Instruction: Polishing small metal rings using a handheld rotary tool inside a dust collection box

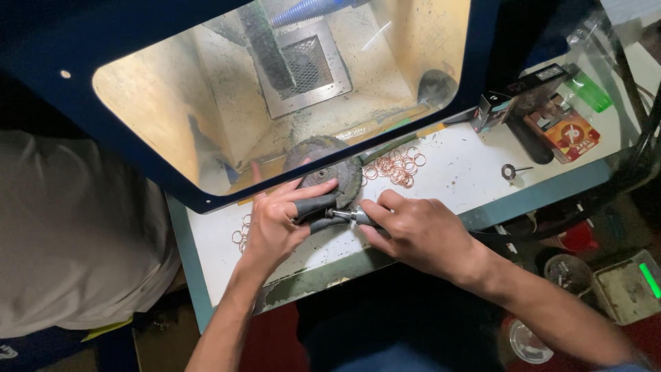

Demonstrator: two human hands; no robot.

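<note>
My left hand (275, 224) has dark covers on thumb and fingers and pinches a small piece against the side of a dark round buffing wheel (329, 169). My right hand (413, 231) grips a slim metal rotary handpiece (350, 215), its tip pointing left into my left fingertips. A pile of copper-coloured rings (396, 165) lies just right of the wheel, and a few more rings (241, 231) lie to the left of my left hand.
The white bench top (454, 172) sits under a blue dust hood (138, 41) with a lit interior and vent grille (306, 62). At right: small boxes (561, 131), a green lighter (591, 91), a small disc tool (511, 171). Another person's sleeve (69, 227) is at left.
</note>
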